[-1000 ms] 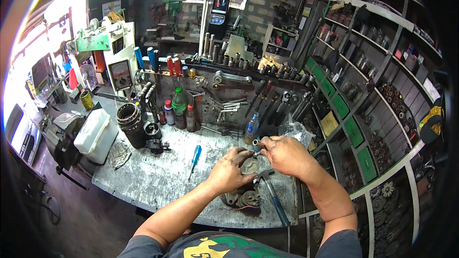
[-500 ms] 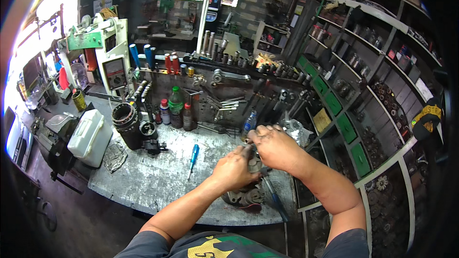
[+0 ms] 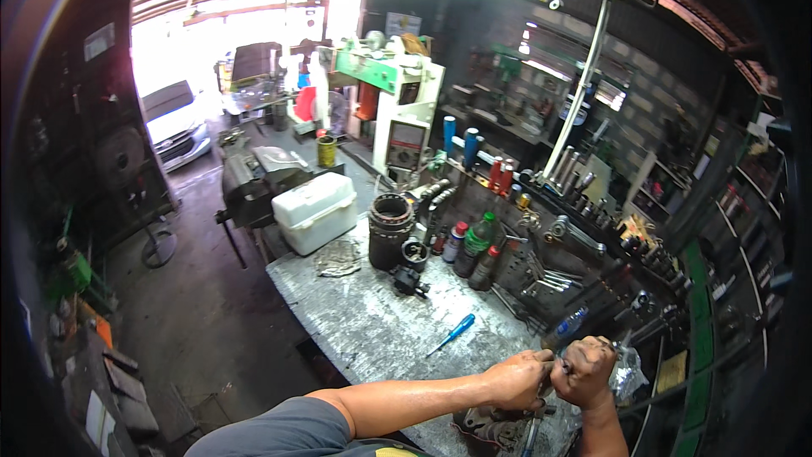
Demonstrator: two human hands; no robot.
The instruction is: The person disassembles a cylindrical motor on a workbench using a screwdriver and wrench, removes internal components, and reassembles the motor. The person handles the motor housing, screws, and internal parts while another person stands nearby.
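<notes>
My left hand (image 3: 518, 379) and my right hand (image 3: 585, 370) are close together at the near right of the workbench. The fingers of both are closed around a small dark metal piece (image 3: 565, 366), mostly covered by them, so I cannot make out its kind. Just beneath lies a greasy metal machine part (image 3: 495, 427), partly hidden by my left forearm. A blue-handled tool (image 3: 530, 438) lies beside it, cut off by the lower edge. A blue screwdriver (image 3: 458, 330) rests on the bench, left of and beyond my hands.
On the metal-topped workbench (image 3: 372, 334) stand a dark cylindrical housing (image 3: 391, 241), a white plastic case (image 3: 315, 213) and several bottles and spray cans (image 3: 479, 237). Sockets and wrenches (image 3: 554, 275) line its back board. A clear plastic bag (image 3: 628, 375) lies right of my hands.
The view has swung left, bringing a parked car and the floor into sight. Both hands stay together over the machine part, with the right hand now turned more upright.
</notes>
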